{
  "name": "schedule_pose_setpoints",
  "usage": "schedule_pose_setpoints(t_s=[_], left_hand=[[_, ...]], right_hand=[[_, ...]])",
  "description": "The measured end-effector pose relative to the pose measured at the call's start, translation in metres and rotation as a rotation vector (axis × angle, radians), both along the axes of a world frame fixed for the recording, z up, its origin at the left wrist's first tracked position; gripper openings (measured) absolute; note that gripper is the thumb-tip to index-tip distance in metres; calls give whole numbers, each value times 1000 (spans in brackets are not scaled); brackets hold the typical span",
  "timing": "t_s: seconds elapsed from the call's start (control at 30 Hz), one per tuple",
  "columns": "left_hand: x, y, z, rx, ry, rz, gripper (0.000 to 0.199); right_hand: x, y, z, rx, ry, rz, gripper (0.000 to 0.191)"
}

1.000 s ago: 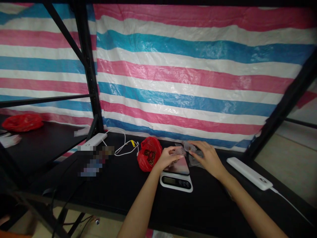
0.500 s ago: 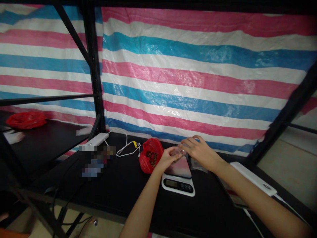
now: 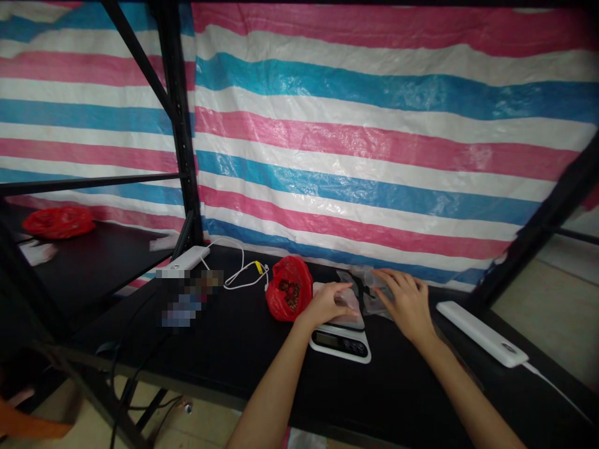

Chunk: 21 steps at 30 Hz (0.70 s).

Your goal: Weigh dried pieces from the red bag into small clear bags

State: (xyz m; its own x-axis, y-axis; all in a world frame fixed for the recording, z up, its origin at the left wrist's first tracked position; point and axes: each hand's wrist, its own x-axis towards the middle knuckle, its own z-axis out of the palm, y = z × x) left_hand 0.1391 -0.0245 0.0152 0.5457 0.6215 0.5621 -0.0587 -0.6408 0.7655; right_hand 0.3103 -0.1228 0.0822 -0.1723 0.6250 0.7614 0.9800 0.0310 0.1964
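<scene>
A small digital scale (image 3: 340, 344) with a white body and dark display panel stands on the black tabletop. Over its shiny platform is my left hand (image 3: 325, 305), open, thumb and forefinger curved apart with no object visible between them. My right hand (image 3: 409, 305) reaches over clear plastic bags (image 3: 374, 305) just right of the scale. Its fingers are stretched and apart, touching or just above the plastic; which one I cannot tell. Left of the scale sits a red plastic bag (image 3: 290, 274), its mouth open on small brown pieces (image 3: 291, 296) whose kind is unclear.
A white power bank-like device (image 3: 482, 333) with a cable lies at the right. Another white device (image 3: 187, 259) and a white cable (image 3: 241, 280) lie at the left. A second red bag (image 3: 58, 222) rests on the neighbouring table. Black frame posts (image 3: 182, 143) and striped sheeting surround the workspace.
My hands were together above the scale around a small clear item. Now they are apart: the right has moved right to the clear bags, the left stays over the platform with its fingers spread.
</scene>
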Motion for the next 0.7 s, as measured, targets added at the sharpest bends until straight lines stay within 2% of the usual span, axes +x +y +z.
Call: schedule_pose_setpoints(t_s=[0.07,0.13,0.2,0.3,0.37,0.43,0.5,0.57,0.63,0.7], left_hand=[[-4,1,6,59,-94,170,53],[-13,3,16,79,-269,451,34],[-25,3,27,87,-424,684,24],[-47,5,35,107,-516,917,23],[-63,10,33,85,-476,1064,20],[-77,18,26,-36,-392,1192,17],[-87,26,15,-247,-310,1245,13],[-93,33,5,-405,-263,1227,11],[-96,36,-5,-455,-247,1176,14],[-97,37,-13,-476,-248,1117,17]], right_hand=[[5,-3,-28,110,231,-27,31],[5,-7,-50,214,438,-36,39],[2,-9,-64,271,579,-27,44],[-2,-10,-74,266,673,-22,48],[-3,-11,-77,226,678,-28,48],[-4,-12,-78,183,643,-36,47],[-6,-14,-78,173,602,-34,45],[-9,-14,-74,189,573,11,42],[-14,-11,-64,188,550,93,38],[-24,-2,-47,119,512,203,35]])
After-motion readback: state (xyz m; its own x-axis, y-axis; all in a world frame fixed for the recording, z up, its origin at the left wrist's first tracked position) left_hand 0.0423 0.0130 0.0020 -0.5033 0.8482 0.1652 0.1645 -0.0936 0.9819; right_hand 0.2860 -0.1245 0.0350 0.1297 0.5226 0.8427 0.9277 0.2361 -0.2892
